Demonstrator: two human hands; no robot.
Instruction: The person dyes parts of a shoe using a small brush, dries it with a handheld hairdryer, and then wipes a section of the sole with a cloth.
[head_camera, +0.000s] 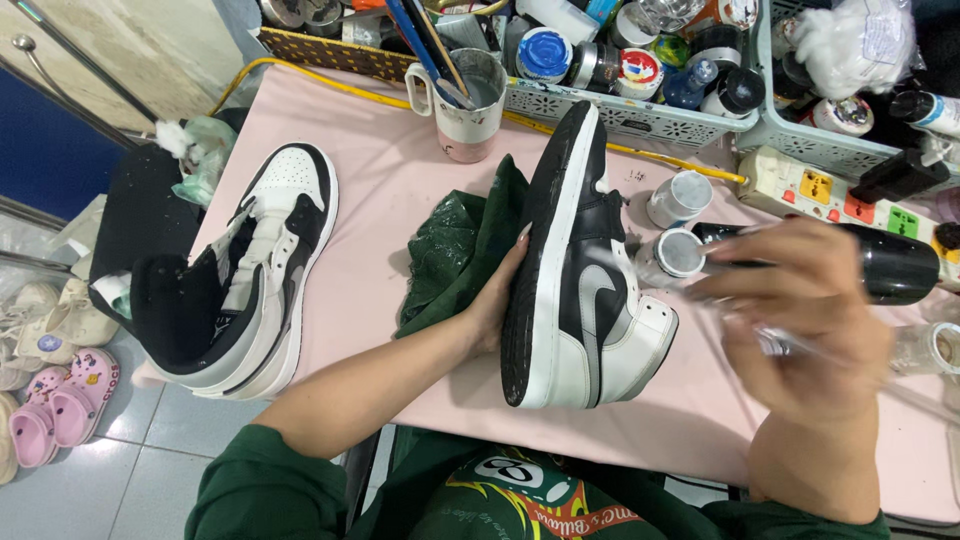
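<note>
Left hand (497, 300) presses flat against the dirty sole side of a black-and-white leather high-top sneaker (580, 270), fingers stretched up along the sole edge, thumb hidden behind it; not a full wrap, more a bracing hold. Sneaker stands on its side on the pink-covered table (390, 190), toe pointing away, heel nearest the body. Crumpled dark green cloth (460, 250) lies just behind the left fingers, touching the back of the hand.

Right hand (805, 320) hovers right of the sneaker's ankle, motion-blurred, fingers curled around a thin clear-handled tool (790, 345); tip too blurred to tell what kind. Just beyond the right fingertips: two small white-capped jars (678, 225) and a black cylindrical bottle (890, 262) lying sideways.

Well left of the left fingers, a matching second black-and-white high-top sneaker (245, 275) lies on the table edge. Beyond both hands, a white mug with brushes (468, 100).
</note>
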